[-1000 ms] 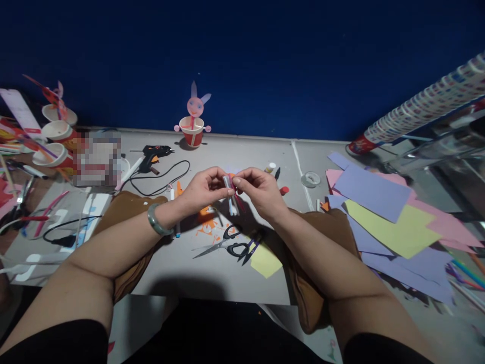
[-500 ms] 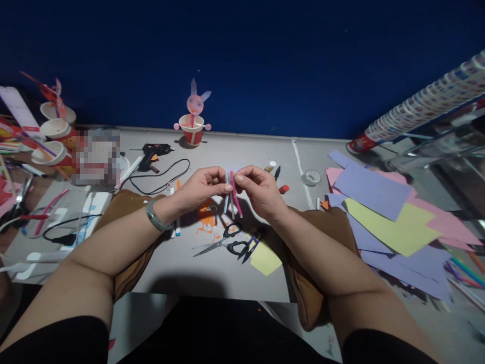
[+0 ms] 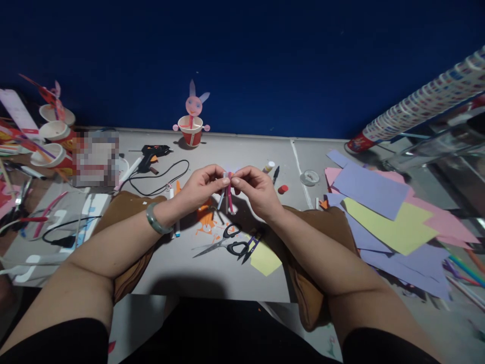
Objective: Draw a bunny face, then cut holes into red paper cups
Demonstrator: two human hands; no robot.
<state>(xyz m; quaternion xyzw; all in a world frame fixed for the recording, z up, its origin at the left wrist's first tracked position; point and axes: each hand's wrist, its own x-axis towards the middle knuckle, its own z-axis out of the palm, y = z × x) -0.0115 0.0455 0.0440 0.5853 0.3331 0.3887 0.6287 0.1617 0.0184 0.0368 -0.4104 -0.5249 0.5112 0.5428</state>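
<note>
In front of me, above the table, both hands pinch a small bundle of thin straws (image 3: 230, 198), pink, white and pale blue, whose lower ends hang down. My left hand (image 3: 200, 191) grips the bundle from the left, thumb against its fingers. On the other side my right hand (image 3: 259, 191) pinches the pink straw near its top. The fingertips nearly meet and hide the upper part. Below the hands lie black-handled scissors (image 3: 223, 243), purple thread snips (image 3: 252, 246), a yellow paper piece (image 3: 266, 260) and orange paper scraps (image 3: 206, 217).
A cup with a pink rabbit face (image 3: 191, 132) stands by the blue wall. Left of it lies a corded glue gun (image 3: 153, 155). Tape (image 3: 309, 177), a marker (image 3: 276, 175) and coloured paper (image 3: 373, 189) are to the right, below a slanting stack of cups (image 3: 417, 108).
My fingertips have come closer together around the bundle. The straws' lower ends have swung slightly to the left and up.
</note>
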